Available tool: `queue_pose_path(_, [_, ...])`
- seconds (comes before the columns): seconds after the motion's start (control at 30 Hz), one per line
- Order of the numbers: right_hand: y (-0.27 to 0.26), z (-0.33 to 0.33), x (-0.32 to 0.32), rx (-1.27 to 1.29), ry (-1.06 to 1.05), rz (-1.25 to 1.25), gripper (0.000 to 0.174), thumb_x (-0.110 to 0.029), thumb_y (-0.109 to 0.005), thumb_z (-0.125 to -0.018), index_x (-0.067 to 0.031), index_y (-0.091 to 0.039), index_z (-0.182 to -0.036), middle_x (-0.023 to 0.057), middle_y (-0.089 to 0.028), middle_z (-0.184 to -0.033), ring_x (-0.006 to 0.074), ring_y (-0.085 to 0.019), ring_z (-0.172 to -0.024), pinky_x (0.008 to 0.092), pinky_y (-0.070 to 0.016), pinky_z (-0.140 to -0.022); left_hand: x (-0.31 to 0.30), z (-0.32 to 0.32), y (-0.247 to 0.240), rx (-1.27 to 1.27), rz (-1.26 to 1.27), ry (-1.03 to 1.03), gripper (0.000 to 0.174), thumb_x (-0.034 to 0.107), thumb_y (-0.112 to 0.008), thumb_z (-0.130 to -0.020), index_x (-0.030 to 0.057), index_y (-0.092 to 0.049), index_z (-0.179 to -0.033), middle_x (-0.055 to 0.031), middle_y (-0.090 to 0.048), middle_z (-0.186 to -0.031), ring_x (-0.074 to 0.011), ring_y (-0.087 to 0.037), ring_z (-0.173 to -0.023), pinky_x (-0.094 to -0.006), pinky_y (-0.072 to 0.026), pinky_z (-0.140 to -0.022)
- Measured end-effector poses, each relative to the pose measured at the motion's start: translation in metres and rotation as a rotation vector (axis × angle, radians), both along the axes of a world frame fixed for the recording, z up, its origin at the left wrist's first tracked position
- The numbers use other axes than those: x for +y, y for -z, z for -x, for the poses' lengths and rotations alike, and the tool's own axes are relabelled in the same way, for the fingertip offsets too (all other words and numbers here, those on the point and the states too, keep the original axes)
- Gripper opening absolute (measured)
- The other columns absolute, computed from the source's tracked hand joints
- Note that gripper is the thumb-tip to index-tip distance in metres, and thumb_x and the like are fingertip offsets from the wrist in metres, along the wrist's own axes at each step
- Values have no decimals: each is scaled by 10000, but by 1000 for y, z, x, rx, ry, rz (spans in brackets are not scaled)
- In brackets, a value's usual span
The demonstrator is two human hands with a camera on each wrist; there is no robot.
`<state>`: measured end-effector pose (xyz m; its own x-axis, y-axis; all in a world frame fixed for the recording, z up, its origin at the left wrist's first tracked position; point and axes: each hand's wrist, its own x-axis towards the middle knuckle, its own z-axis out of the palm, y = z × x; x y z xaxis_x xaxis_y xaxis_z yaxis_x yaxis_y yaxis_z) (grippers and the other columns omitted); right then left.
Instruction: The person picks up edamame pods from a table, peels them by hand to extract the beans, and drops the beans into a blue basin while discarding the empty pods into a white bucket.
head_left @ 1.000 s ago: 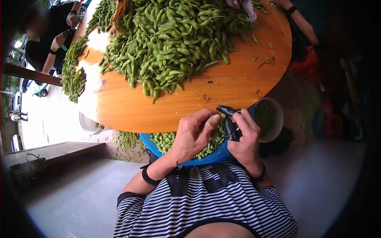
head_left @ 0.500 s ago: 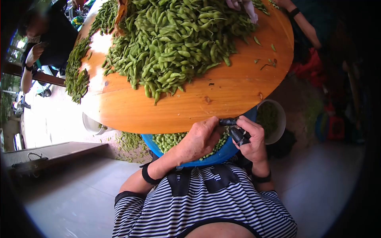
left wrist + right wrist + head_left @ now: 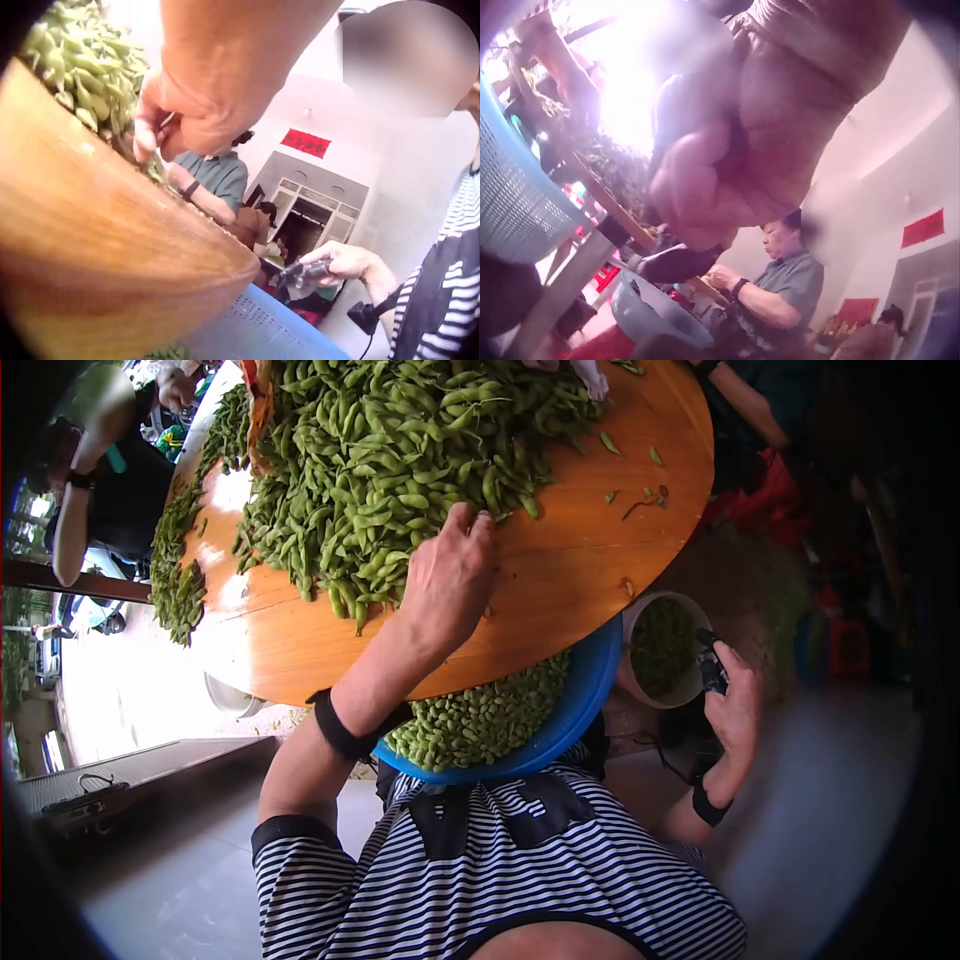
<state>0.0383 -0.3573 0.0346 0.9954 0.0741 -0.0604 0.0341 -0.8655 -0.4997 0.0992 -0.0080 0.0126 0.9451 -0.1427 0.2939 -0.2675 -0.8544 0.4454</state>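
Observation:
My left hand (image 3: 450, 585) reaches over the wooden table (image 3: 560, 580) to the near edge of a heap of green soybean pods (image 3: 360, 490). Its thumb and fingers pinch there; in the left wrist view a sliver of green pod (image 3: 155, 168) shows below the fingertips. Black finger covers (image 3: 712, 668) sit on the thumb and forefinger of my right hand (image 3: 737, 710). That hand hangs beside a white bucket (image 3: 640, 695) with green husks inside, its covered fingertips slightly apart. Between the hands, below the table edge, a blue basin (image 3: 590, 690) holds many shelled beans (image 3: 480, 710).
Other people sit around the table, one arm (image 3: 750, 405) at the far right and a pale glove (image 3: 590, 378) at the heap's back. Loose pods (image 3: 178, 605) line the left table edge. A low grey bench-like object (image 3: 150, 770) stands at left.
My hands were together over the basin working on a pod. The left has moved forward to the heap; the right has swung right to the white bucket.

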Motion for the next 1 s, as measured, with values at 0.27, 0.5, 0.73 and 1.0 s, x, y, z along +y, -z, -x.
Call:
queue_pose_path(0.27, [11,-5,76,-221,-187,-339,364,100,-526,-676,45,-595,-1030,199,-611,-870,369,-628,-809,339,-485,-708,0,-3,-7,129,-257,-59,196,27,-668,-714,6,-577,-886,-189,-509,-1029,-364,-641,-746,-441,-536,-617])
queue_pose_path(0.5, [9,-4,139,181,-116,-1040,250,72,-461,-795,89,-601,-1001,57,-608,-680,70,-530,-567,221,-435,-515,-7,44,-21,324,630,119,87,54,-609,-885,-2,-600,-951,-57,-575,-794,-142,-544,-597,-273,-435,-530])
queue_pose_path(0.73, [14,-6,159,525,-182,-1401,271,48,-378,-821,131,-582,-980,5,-465,-585,48,-386,-492,196,-341,-441,-1,80,-13,618,1359,-22,69,54,-601,-930,-10,-584,-952,14,-576,-721,-38,-489,-584,-194,-403,-514])
queue_pose_path(1.0, [19,-6,165,575,-192,-1497,328,87,-348,-826,125,-561,-1073,6,-457,-638,53,-389,-508,201,-322,-432,-17,91,4,-30,769,-62,116,-46,-656,-835,-4,-599,-927,-79,-638,-788,-124,-615,-638,-250,-498,-562])
